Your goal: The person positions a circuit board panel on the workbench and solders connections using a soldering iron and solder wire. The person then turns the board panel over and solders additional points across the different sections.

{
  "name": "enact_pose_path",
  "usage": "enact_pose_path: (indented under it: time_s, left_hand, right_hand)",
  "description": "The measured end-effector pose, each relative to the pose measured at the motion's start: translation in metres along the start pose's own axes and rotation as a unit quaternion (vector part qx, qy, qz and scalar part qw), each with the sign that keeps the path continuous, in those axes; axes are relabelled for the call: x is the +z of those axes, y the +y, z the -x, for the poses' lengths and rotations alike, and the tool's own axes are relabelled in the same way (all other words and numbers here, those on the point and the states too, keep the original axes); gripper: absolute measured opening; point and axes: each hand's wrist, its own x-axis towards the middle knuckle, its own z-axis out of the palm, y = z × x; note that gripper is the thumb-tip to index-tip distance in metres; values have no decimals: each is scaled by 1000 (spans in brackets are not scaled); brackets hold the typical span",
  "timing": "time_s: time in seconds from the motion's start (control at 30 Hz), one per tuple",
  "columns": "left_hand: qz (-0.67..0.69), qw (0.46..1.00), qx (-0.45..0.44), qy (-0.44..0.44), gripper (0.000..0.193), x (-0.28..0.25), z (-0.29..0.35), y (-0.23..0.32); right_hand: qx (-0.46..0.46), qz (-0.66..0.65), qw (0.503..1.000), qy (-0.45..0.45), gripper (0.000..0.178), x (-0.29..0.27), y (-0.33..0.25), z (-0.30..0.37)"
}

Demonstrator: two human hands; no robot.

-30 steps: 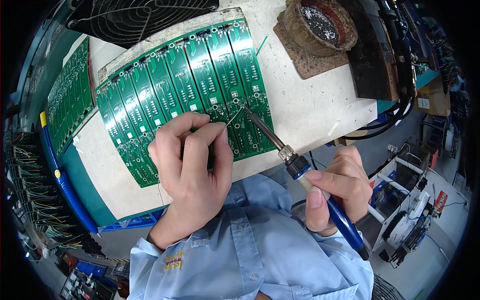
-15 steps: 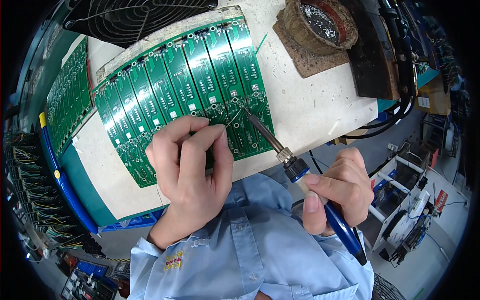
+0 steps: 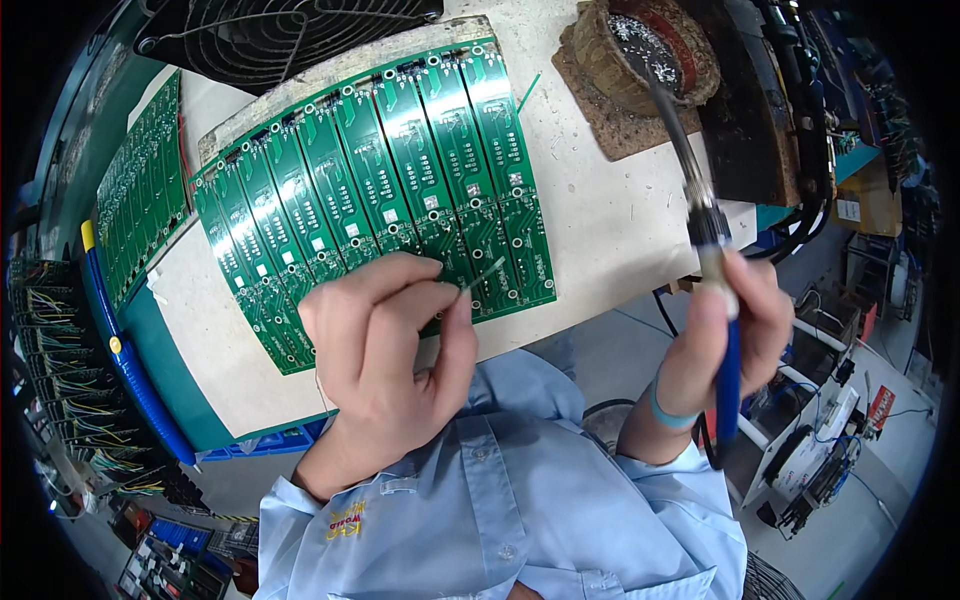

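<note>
My left hand [image 3: 385, 340] rests over the near edge of a green circuit board panel [image 3: 365, 150]. Its fingertips pinch a thin, pale solder wire [image 3: 488, 274] whose end points up and right above the board. Off to the right, my right hand [image 3: 722, 335] grips a soldering iron [image 3: 708, 225] by its handle, thumb and fingers wrapped round it. The iron's metal tip reaches the near rim of a round brown pot [image 3: 610, 62] with silvery bits inside. Blur hides whether the tip touches the pot.
A black fan grille [image 3: 290, 40] stands behind the panel. Another green board panel [image 3: 142, 190] leans at the left, near a blue tube with a yellow end [image 3: 130, 365]. White paper [image 3: 625, 215] covers the bench. Under the pot lies a brown pad [image 3: 615, 138]; dark cables run at the right.
The soldering iron has left the board and swung up and right to the pot. My left hand has stayed nearly in place, the solder wire still in its fingers.
</note>
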Motion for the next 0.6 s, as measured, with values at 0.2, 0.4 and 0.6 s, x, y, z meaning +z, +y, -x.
enact_pose_path:
  time_s: [0.2, 0.4, 0.6]
  left_hand:
    - [0, 996, 51, -67, 11, -2, -1, 2]
    - [-4, 996, 48, -71, 9, -1, 0, 1]
    - [-1, 997, 48, -67, 10, -1, 0, 1]
  right_hand:
    - [-46, -96, 984, -144, 17, -16, -19, 3]
    - [-56, -66, 981, -171, 13, -5, -19, 4]
    - [-61, -62, 980, -177, 13, -4, -20, 2]
